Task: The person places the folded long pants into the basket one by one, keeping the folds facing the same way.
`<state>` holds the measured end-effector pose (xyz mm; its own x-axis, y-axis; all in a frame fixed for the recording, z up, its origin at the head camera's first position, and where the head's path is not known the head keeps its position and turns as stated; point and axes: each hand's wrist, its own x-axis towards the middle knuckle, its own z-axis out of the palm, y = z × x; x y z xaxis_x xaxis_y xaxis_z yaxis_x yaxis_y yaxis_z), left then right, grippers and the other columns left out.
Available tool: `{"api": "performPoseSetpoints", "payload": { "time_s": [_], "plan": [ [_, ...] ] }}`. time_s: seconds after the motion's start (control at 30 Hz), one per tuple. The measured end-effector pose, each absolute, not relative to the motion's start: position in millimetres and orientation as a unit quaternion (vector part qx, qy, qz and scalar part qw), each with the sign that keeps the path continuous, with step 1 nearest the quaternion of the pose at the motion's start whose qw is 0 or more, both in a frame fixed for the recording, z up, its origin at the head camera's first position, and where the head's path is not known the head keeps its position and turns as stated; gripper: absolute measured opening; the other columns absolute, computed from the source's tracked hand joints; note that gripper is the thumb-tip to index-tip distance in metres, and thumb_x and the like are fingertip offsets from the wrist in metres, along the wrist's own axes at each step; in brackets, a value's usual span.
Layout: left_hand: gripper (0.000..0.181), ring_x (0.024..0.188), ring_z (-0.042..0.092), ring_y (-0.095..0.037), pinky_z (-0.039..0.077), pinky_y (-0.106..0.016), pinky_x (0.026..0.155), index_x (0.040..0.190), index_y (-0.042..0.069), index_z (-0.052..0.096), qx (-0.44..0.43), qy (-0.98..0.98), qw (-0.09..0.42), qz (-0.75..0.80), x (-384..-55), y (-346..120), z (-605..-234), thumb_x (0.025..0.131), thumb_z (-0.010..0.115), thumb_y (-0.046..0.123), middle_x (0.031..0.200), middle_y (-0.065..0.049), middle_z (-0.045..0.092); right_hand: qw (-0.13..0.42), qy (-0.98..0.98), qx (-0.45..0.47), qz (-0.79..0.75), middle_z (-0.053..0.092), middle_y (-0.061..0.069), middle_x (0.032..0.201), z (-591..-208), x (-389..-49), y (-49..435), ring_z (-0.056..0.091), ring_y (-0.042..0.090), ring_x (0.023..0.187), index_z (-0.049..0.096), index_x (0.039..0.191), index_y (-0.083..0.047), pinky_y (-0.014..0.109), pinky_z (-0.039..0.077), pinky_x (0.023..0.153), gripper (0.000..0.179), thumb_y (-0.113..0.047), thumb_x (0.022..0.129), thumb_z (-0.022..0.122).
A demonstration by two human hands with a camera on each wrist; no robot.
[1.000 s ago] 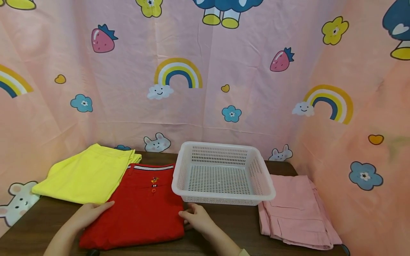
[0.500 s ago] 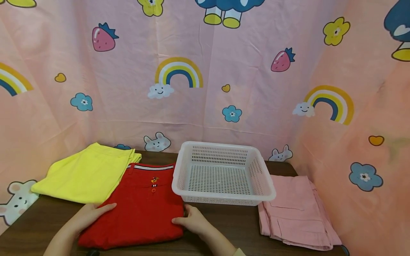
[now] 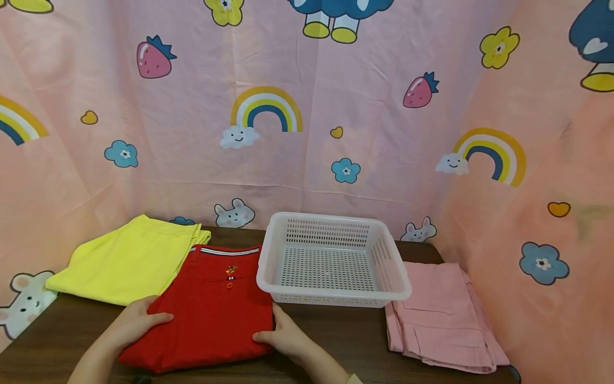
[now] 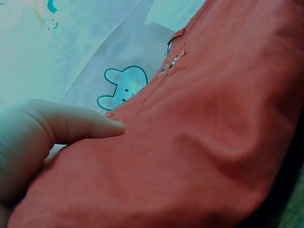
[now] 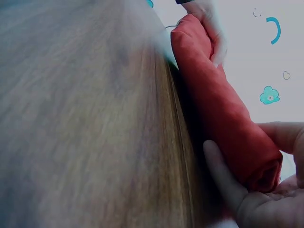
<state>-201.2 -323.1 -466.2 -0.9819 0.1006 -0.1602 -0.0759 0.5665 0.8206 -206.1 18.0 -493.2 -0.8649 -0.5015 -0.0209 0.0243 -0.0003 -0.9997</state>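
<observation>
A pair of folded red trousers (image 3: 216, 314), with a striped inner waistband and small embroidery, lies at the front centre-left in the head view. My left hand (image 3: 136, 322) grips their left side, thumb on top and the other fingers hidden beneath. At the right side my right hand (image 3: 287, 333) pinches the near part, thumb over the cloth. The right wrist view shows the rolled front edge of the red trousers (image 5: 228, 114) between the thumb and fingers of the right hand (image 5: 266, 199). In the left wrist view the left thumb (image 4: 90, 126) presses on the cloth.
Close behind the trousers' right side stands a white perforated basket (image 3: 333, 296) with nothing inside. A folded yellow garment (image 3: 127, 261) lies at the back left, partly beside the red cloth. To the right is a folded pink garment (image 3: 443, 320). A patterned curtain (image 3: 307, 160) surrounds the dark wooden table (image 3: 345, 341).
My right hand has shifted left onto the trousers and taken hold of their right side. My left thumb has moved slightly nearer, and the left hand now grips more firmly around the edge.
</observation>
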Motion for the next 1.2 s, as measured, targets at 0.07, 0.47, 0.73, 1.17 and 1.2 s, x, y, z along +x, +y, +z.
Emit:
{"api": "performPoseSetpoints", "payload": {
  "time_s": [0.07,0.47,0.73,1.17,1.2],
  "plan": [
    [0.055,0.090,0.060,-0.020,0.050,-0.031,0.073,0.127,-0.015,0.047,0.011,0.881,0.083,0.466,-199.0,-322.4,-466.3,0.090,0.066,0.020,0.109,-0.016,0.063,0.189,0.677,-0.182,-0.688,0.057,0.006,0.114,-493.0,-205.3,17.4,0.057,0.016,0.098,0.040,0.136,-0.002,0.029,0.046,0.085,0.067,0.006,0.075,0.067],
    [0.053,0.089,0.059,-0.015,0.050,-0.029,0.073,0.130,-0.014,0.047,0.017,0.888,0.047,0.457,-195.5,-315.6,-458.6,0.091,0.065,0.017,0.111,-0.016,0.063,0.157,0.718,-0.169,-0.657,0.055,0.003,0.119,-489.5,-200.9,11.6,0.054,0.015,0.101,0.039,0.140,-0.005,0.030,0.045,0.088,0.075,0.014,0.072,0.065],
    [0.058,0.094,0.058,-0.019,0.049,-0.030,0.074,0.133,-0.014,0.043,0.023,0.897,0.044,0.440,-195.3,-316.1,-450.7,0.092,0.065,0.021,0.117,-0.018,0.060,0.135,0.735,-0.193,-0.636,0.054,-0.001,0.119,-487.1,-201.7,9.0,0.052,0.012,0.103,0.043,0.139,-0.009,0.028,0.042,0.089,0.075,0.013,0.072,0.065],
    [0.055,0.086,0.060,-0.012,0.050,-0.029,0.071,0.132,-0.015,0.044,0.026,0.892,0.039,0.450,-190.0,-320.1,-442.1,0.092,0.064,0.018,0.113,-0.017,0.062,0.129,0.740,-0.207,-0.626,0.055,-0.002,0.120,-484.4,-203.2,3.5,0.052,0.010,0.102,0.042,0.142,-0.011,0.026,0.042,0.088,0.080,0.014,0.071,0.067],
    [0.055,0.084,0.061,-0.013,0.050,-0.029,0.070,0.132,-0.015,0.044,0.026,0.889,0.040,0.455,-189.6,-320.0,-441.0,0.092,0.064,0.018,0.112,-0.017,0.063,0.129,0.741,-0.205,-0.626,0.054,-0.002,0.121,-484.3,-203.4,3.4,0.052,0.010,0.102,0.042,0.142,-0.011,0.026,0.042,0.088,0.080,0.014,0.071,0.067]
  ]
}}
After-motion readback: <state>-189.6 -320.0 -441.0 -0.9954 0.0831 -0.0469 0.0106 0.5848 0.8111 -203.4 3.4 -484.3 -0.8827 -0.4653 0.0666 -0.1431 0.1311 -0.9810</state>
